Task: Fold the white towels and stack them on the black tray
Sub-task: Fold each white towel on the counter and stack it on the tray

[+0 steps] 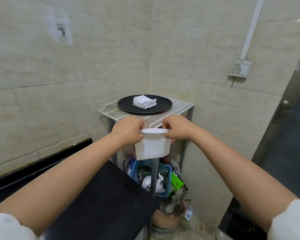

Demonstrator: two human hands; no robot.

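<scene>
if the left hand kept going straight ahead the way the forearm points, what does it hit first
Probably the near edge of the clear shelf top, then the black tray on it. The left hand pinches the white towel just short of that edge; depth is uncertain.

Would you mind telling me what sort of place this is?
Probably a tiled utility or washroom corner: glossy beige wall tiles, a wall socket fed by surface conduit, and a small stand with a cluttered blue basket below.

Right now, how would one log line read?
left hand, right hand: pinch small white cloth towel | round black tray: folded white towel stack
</scene>
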